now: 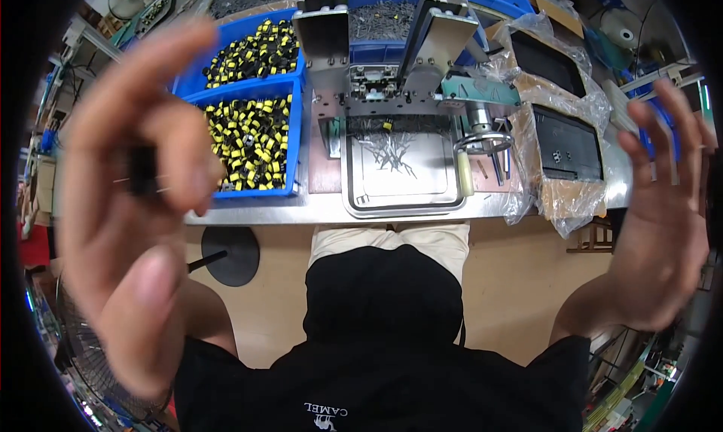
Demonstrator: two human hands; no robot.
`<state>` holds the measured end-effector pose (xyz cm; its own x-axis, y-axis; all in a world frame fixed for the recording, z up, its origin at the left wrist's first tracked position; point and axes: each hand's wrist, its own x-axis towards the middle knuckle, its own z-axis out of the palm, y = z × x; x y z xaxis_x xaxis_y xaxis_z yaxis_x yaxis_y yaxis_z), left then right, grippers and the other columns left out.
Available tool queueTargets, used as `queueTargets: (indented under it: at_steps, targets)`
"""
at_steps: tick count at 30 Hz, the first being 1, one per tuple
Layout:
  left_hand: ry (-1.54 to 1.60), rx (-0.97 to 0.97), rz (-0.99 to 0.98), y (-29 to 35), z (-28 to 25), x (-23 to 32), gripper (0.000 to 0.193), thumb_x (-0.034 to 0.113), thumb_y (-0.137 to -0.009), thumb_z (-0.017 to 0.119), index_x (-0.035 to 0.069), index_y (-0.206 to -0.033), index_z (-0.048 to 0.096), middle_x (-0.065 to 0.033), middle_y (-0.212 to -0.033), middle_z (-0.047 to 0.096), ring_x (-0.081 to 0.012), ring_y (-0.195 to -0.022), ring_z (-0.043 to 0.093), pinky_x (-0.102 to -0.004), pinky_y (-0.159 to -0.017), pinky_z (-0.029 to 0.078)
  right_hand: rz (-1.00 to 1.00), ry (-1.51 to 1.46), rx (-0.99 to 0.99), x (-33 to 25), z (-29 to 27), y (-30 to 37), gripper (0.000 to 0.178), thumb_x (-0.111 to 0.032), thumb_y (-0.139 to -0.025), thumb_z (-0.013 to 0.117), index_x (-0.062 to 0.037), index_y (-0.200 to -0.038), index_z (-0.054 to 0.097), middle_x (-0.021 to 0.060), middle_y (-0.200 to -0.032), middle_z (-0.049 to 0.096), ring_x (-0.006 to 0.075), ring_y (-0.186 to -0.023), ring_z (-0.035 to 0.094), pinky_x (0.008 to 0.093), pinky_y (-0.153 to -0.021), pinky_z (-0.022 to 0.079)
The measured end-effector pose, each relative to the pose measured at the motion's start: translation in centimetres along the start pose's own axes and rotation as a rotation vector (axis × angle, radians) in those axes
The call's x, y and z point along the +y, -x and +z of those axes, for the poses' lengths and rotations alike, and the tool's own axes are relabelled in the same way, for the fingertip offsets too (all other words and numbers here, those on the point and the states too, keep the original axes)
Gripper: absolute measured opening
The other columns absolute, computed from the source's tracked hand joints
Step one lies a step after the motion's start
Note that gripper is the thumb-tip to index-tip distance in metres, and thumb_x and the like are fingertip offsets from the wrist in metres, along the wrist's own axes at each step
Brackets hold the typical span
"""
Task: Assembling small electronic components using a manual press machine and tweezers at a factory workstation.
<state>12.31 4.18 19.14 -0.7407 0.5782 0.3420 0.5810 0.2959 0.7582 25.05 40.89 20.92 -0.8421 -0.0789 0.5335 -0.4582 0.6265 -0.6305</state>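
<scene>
My left hand [143, 198] is raised large and close at the left, slightly blurred, with its fingers curled. Among those fingers shows a small black part [141, 172] with thin metal pins, partly hidden. My right hand [666, 206] is lifted at the far right, holding nothing, its fingers stretched and apart. Between the hands stands a metal bench press [376, 103] with a handwheel [484, 141]. Below it a steel tray [403, 195] bears a heap of thin grey strips [390, 155]. One yellow-and-black component [388, 125] sits at the press.
Left of the press, two blue bins [295, 142] hold many yellow-and-black components [252, 142]. Rightward, black trays [570, 149] lie in cardboard with clear plastic wrap [516, 206]. Grey parts [382, 19] fill a bin behind. A round black base [230, 256] stands under the bench edge.
</scene>
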Motion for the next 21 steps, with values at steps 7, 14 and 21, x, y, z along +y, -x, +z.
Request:
queueTargets:
  at_steps: [7, 14, 21]
  targets:
    - [0.520, -0.047, -0.162, -0.4, 7.4, -10.3, 0.060, 0.002, -0.097, 0.046, -0.008, -0.155, 0.033, -0.0081, -0.102, 0.052, -0.0120, -0.086, 0.048, -0.0259, -0.078, 0.044, 0.354, 0.458, 0.106, 9.9, 8.1, 6.6, 0.041, -0.002, -0.087, 0.063, -0.0026, -0.128, 0.063, 0.0213, -0.142, 0.053, 0.0368, -0.134, 0.052, 0.0455, -0.113, 0.040]
    - [0.862, -0.109, -0.370, -2.8, 11.7, -15.7, 0.044, -0.015, -0.097, 0.052, -0.001, -0.137, 0.043, -0.0219, -0.128, 0.065, -0.0185, -0.101, 0.066, -0.0289, -0.083, 0.054, 0.415, 0.594, -0.091, 14.0, 13.5, 8.4, 0.063, -0.004, -0.081, 0.075, -0.0211, -0.140, 0.063, 0.0283, -0.163, 0.025, 0.0506, -0.148, 0.029, 0.0556, -0.118, 0.031]
    - [0.921, 0.010, -0.384, -3.0, 13.1, -16.6, 0.034, -0.013, -0.097, 0.054, -0.002, -0.129, 0.048, -0.0277, -0.133, 0.061, -0.0254, -0.104, 0.068, -0.0340, -0.086, 0.057, 0.474, 0.739, -0.027, 14.1, 17.3, 8.1, 0.074, -0.003, -0.075, 0.078, -0.0229, -0.144, 0.059, 0.0378, -0.163, 0.010, 0.0593, -0.150, 0.015, 0.0652, -0.118, 0.026]
